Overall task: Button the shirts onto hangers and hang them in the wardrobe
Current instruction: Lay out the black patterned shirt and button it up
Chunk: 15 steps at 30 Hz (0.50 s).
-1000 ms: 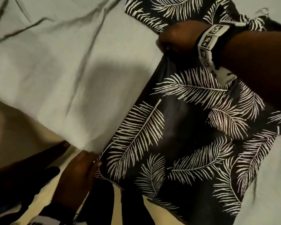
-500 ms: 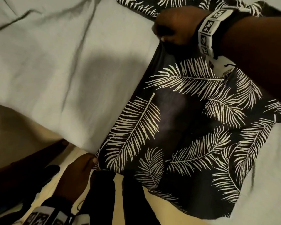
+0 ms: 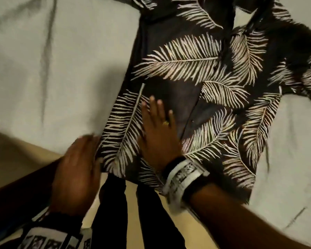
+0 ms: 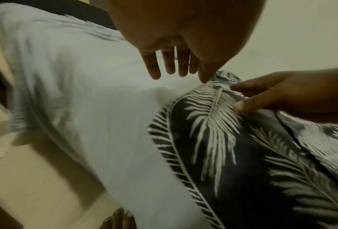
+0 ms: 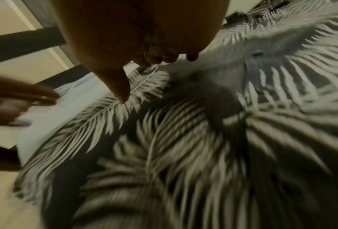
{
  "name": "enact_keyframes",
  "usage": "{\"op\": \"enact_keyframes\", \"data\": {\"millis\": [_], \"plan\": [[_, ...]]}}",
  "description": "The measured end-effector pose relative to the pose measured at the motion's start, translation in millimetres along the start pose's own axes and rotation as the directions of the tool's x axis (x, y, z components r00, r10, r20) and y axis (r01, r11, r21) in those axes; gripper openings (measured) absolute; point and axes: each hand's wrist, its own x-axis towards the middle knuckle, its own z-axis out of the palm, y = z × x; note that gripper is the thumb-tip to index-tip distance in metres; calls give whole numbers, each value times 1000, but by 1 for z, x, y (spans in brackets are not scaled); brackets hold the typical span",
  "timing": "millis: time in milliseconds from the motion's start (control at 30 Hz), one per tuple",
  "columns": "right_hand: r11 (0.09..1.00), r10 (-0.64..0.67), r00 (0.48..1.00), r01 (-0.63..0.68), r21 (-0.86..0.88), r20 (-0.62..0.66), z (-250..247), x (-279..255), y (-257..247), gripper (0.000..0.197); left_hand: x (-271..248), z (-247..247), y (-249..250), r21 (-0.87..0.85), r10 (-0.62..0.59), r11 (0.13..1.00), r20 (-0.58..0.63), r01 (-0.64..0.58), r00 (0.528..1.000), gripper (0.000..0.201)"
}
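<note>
Black cloth with a pale palm-leaf print made up the shirt (image 3: 196,97), which lay spread flat, front side up, on the light bed sheet (image 3: 61,69), with its hem hanging a little over the near edge of the bed. We rested our right hand (image 3: 160,133) on the lower front panel, fingers straight and a little apart, the palm pressing on the cloth and holding nothing. Our left hand (image 3: 77,168) was at the left bottom corner of the shirt, blurred by motion; in the left wrist view its fingers (image 4: 154,68) were stretched out and loose above the sheet, the thumb just at the edge of the cloth, so it was not gripping anything. We judged the fabric to be thin, soft and light: it would slide easily on the sheet and fold under its own weight, and it would not keep any shape when lifted. For that reason we thought the best places to take it were the collar or the two shoulders, far from us at the top, or the button placket (image 3: 192,115) down the middle, where the cloth is doubled and stiffer. No hanger was visible. Beyond the bed we saw only the beige floor (image 3: 16,150) and our dark trouser legs (image 3: 113,203).
</note>
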Motion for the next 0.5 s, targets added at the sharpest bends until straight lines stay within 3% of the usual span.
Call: {"op": "enact_keyframes", "data": {"millis": [100,200,233,267,300,333,367,400,467,500], "plan": [[998,-67,991,67,7,116,46,-58,-23,87,12,27,8,238,124,955,219,-176,968,74],[948,-318,920,302,105,230,56,-94,-18,73,4,38,-15,372,70,907,328,-197,942,82],[918,-357,919,311,244,171,50,-106,-10,63,0,40,-25,385,23,909,340,-161,940,84],[875,-295,953,242,420,65,42,-117,1,51,-5,39,-35,408,-65,909,336,-83,939,89],[826,-116,992,125,550,-50,37,-130,17,39,-6,37,-39,421,-183,907,324,32,928,97],[788,120,984,-12,616,-133,33,-143,37,30,-5,36,-45,418,-278,899,320,129,906,103],[758,356,914,-161,632,-195,28,-158,58,24,-2,35,-48,402,-311,901,336,163,889,103],[697,560,794,-298,652,-236,27,-179,82,21,2,36,-44,385,-267,916,365,116,892,95],[546,807,514,-458,702,-292,28,-226,122,14,12,43,-5,377,-133,926,306,8,943,79],[475,870,390,-504,721,-301,29,-244,137,11,17,43,24,383,-22,919,280,-91,960,79]]}}
